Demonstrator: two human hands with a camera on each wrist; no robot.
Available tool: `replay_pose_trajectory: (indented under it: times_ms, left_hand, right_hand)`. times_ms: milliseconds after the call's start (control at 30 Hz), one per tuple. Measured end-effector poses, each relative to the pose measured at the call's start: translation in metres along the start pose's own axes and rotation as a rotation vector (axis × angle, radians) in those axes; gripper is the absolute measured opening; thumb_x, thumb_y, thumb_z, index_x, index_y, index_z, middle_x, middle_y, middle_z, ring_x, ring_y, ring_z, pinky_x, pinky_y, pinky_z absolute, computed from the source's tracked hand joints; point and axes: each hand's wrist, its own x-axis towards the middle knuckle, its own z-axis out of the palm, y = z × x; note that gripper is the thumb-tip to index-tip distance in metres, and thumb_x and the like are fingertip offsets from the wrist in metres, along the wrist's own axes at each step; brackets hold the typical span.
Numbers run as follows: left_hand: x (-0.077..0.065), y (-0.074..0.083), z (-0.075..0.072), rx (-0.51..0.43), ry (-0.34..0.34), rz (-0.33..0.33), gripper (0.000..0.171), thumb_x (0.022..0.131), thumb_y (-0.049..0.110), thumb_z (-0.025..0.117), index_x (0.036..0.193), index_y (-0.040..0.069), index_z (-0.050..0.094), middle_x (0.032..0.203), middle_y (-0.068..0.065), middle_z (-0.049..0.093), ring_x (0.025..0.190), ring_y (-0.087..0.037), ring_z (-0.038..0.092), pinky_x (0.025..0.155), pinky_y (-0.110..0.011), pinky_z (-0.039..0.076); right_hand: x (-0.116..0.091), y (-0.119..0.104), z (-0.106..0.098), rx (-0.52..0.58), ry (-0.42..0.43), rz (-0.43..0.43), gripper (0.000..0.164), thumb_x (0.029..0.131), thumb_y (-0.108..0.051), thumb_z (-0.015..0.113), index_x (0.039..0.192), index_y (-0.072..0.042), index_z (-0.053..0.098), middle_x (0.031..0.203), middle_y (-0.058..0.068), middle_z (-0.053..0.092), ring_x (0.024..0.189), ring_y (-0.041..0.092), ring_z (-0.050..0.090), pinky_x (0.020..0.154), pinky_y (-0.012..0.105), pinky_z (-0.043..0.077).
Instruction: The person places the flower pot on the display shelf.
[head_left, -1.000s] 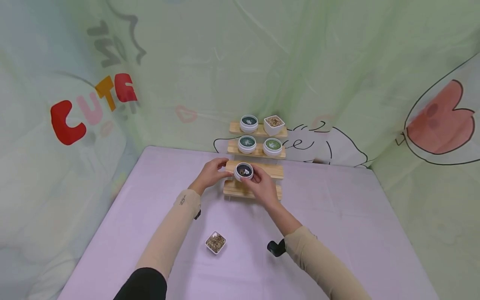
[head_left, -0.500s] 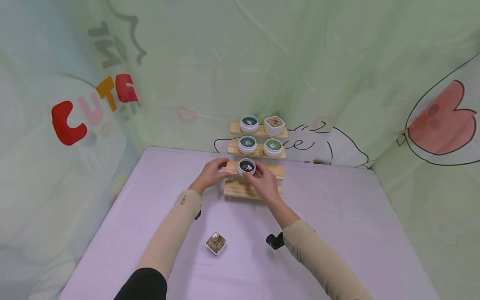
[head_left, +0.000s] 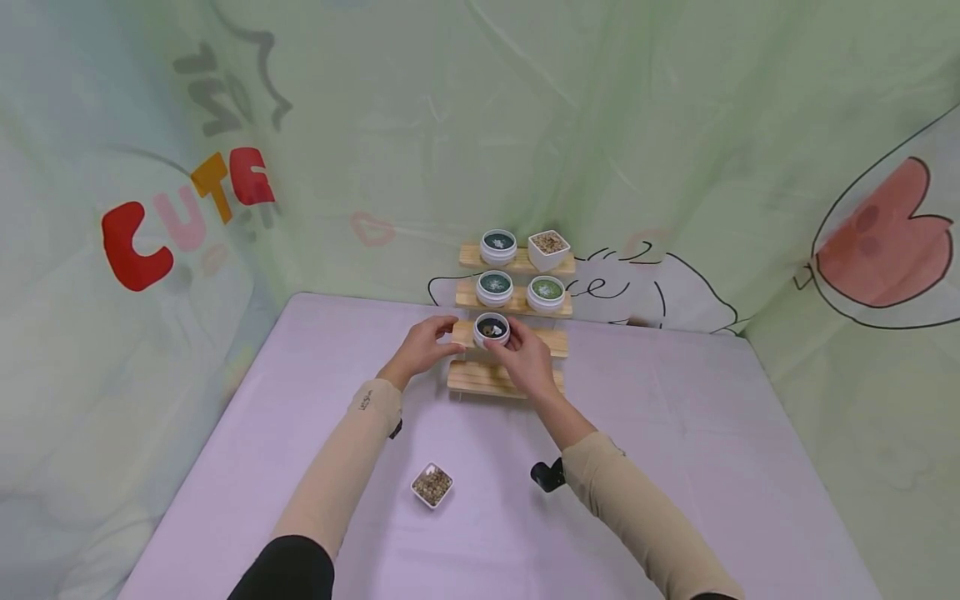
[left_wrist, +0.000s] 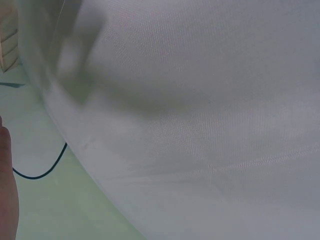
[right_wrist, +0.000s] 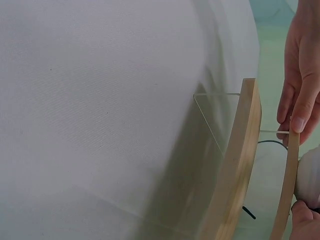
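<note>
A small round white pot (head_left: 491, 327) with a dark top and pale bits on it is over the third shelf from the top of a stepped wooden stand (head_left: 551, 342). My right hand (head_left: 529, 363) grips its right side between thumb and fingers. At that shelf's left end, my left hand (head_left: 423, 346) pinches the plank, thumb in front. The right wrist view shows the left hand (right_wrist: 301, 75) at the plank's end and the pot's white side (right_wrist: 309, 180) close against the same plank. In the left wrist view only a sliver of hand (left_wrist: 7, 185) appears.
On the second shelf are a teal-topped pot (head_left: 495, 288) and a green-topped pot (head_left: 546, 293). The top shelf bears a dark-topped pot (head_left: 498, 247) and a square white bowl of granules (head_left: 548, 251). Another square bowl (head_left: 432, 486) sits nearer on the lilac-covered table (head_left: 675, 500).
My right hand has moved the dark-topped pot slightly back, from the shelf's front edge onto the third shelf, then a touch left. The left hand has stayed at the plank's end.
</note>
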Motion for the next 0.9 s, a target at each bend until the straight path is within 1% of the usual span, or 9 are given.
replay_pose_trajectory:
  times_ms: [200, 567, 700, 833, 900]
  left_hand:
    - [0.0004, -0.0006, 0.0007, -0.004, 0.003, -0.001, 0.064, 0.087, 0.019, 0.076, 0.14, -0.003, 0.048, 0.136, -0.019, 0.055, 0.124, -0.029, 0.053, 0.111, -0.033, 0.043]
    - [0.0009, 0.0001, -0.0001, 0.009, -0.004, -0.016, 0.064, 0.087, 0.021, 0.075, 0.141, -0.002, 0.048, 0.136, -0.017, 0.055, 0.125, -0.028, 0.052, 0.111, -0.033, 0.042]
    - [0.0016, -0.0007, 0.0002, 0.006, -0.006, -0.012, 0.064, 0.087, 0.02, 0.075, 0.141, -0.002, 0.048, 0.136, -0.017, 0.054, 0.125, -0.028, 0.052, 0.111, -0.032, 0.042]
    - [0.0014, -0.0013, 0.0004, 0.0, -0.004, -0.001, 0.064, 0.087, 0.019, 0.076, 0.14, -0.003, 0.048, 0.137, -0.018, 0.054, 0.125, -0.029, 0.052, 0.111, -0.033, 0.043]
    - [0.0005, -0.0003, 0.0, -0.002, -0.005, -0.002, 0.064, 0.087, 0.019, 0.076, 0.14, -0.003, 0.048, 0.137, -0.019, 0.054, 0.125, -0.029, 0.052, 0.111, -0.034, 0.043]
  right_hand:
    - [0.0015, -0.0006, 0.0007, -0.023, 0.001, 0.01, 0.06, 0.086, -0.02, 0.076, 0.138, -0.001, 0.052, 0.136, 0.018, 0.057, 0.124, 0.024, 0.056, 0.1, 0.028, 0.051]
    - [0.0024, -0.0022, 0.0017, -0.024, 0.002, 0.017, 0.063, 0.087, -0.02, 0.076, 0.14, 0.0, 0.049, 0.137, 0.02, 0.055, 0.125, 0.025, 0.055, 0.101, 0.031, 0.05]
    - [0.0013, -0.0011, 0.0014, -0.003, 0.003, 0.013, 0.064, 0.087, -0.019, 0.076, 0.141, 0.0, 0.048, 0.139, 0.02, 0.053, 0.128, 0.025, 0.053, 0.103, 0.03, 0.048]
    - [-0.0023, 0.0009, 0.0005, 0.049, 0.007, -0.009, 0.062, 0.088, -0.015, 0.075, 0.141, 0.001, 0.047, 0.141, 0.021, 0.051, 0.13, 0.026, 0.05, 0.106, 0.028, 0.046]
    - [-0.005, 0.0018, -0.0003, 0.056, 0.006, -0.026, 0.061, 0.088, -0.013, 0.074, 0.141, 0.001, 0.047, 0.142, 0.021, 0.05, 0.131, 0.027, 0.049, 0.107, 0.028, 0.045]
